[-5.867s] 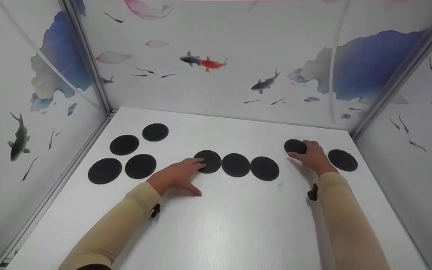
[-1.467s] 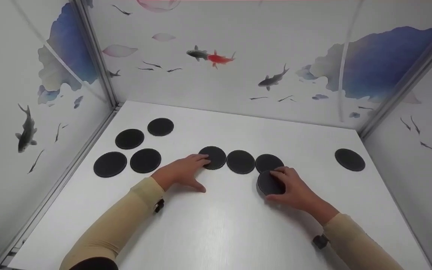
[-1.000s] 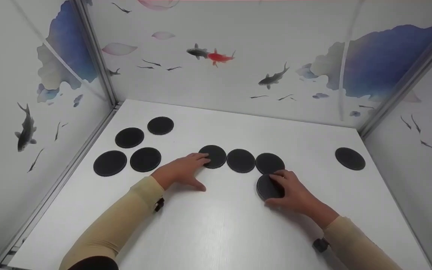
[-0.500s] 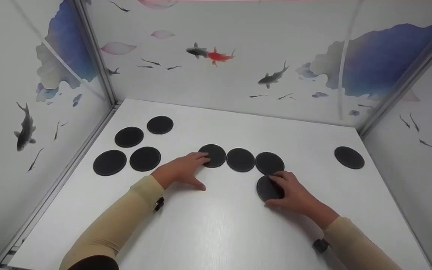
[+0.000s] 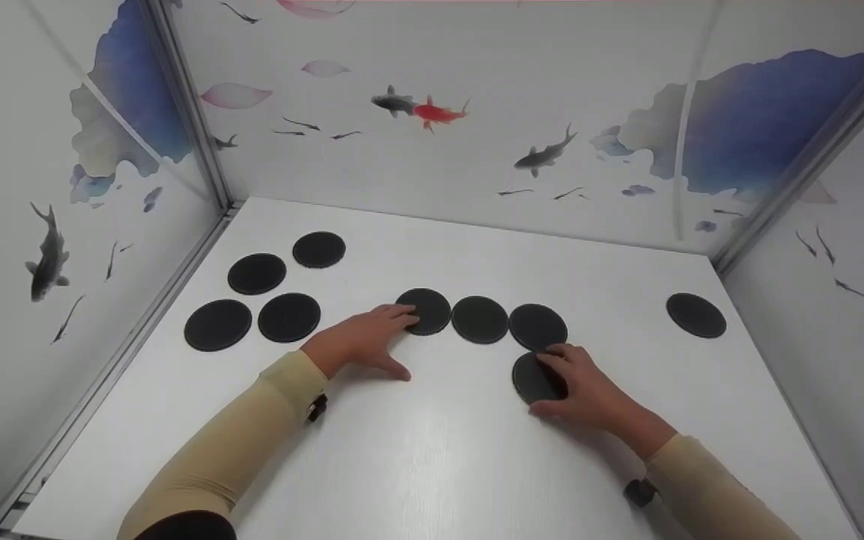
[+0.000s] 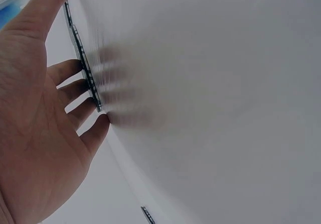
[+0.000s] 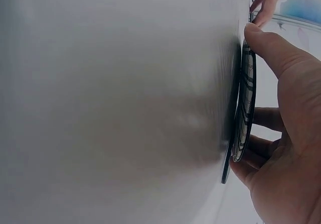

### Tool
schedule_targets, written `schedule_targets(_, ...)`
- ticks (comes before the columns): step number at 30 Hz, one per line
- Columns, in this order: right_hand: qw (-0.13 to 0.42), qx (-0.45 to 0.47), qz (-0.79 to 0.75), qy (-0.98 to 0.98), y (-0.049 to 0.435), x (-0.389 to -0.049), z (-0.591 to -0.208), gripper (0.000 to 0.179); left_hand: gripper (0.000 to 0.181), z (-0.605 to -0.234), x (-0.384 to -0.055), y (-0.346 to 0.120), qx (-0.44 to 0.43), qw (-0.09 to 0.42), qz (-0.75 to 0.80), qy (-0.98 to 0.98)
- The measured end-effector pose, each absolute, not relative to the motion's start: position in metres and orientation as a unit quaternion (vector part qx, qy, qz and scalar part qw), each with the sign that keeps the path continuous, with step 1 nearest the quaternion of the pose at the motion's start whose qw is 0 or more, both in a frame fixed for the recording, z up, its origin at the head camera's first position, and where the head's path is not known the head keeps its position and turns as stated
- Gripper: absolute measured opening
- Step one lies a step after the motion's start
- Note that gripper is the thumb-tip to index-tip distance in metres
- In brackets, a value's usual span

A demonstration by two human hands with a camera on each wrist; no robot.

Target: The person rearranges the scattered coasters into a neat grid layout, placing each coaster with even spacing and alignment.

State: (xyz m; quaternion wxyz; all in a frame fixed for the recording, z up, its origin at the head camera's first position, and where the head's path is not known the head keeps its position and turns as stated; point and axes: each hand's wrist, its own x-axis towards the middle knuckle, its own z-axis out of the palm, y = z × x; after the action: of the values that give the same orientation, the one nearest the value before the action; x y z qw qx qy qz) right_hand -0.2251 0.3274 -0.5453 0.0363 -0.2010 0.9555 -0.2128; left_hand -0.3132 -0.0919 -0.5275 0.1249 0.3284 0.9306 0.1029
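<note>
Three round black coasters lie edge to edge in a row: a left one [image 5: 433, 313], a middle one [image 5: 480, 319] and a right one [image 5: 537, 324]. My left hand [image 5: 361, 341] rests its fingertips on the left coaster, fingers stretched and thumb spread on the near side. Just in front of the right coaster, my right hand [image 5: 593, 390] grips another coaster [image 5: 531, 379] by its edge between thumb and fingers. In the right wrist view this held coaster [image 7: 246, 98] shows a plaid underside and leans slightly up from the table.
Several more black coasters, among them a near one [image 5: 218, 325] and a far one [image 5: 319, 249], lie at the left of the white table [image 5: 417, 465]. A single coaster [image 5: 696, 315] lies near the right edge. Printed walls [image 5: 462, 172] enclose the table at the back and sides.
My right hand has carried a coaster from the back right to just in front of the row's right end, and lowered it. Over the last second it barely moves. My left hand stays put.
</note>
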Motion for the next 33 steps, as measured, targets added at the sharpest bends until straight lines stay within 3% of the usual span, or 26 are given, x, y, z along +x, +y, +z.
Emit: schedule_targets(33,0.03,-0.214,-0.207,0.954,0.3273,-0.2241,-0.5432,0.093,0.108,-0.5298,-0.3156,-0.0924,0.33,0.132,0.101,0.929)
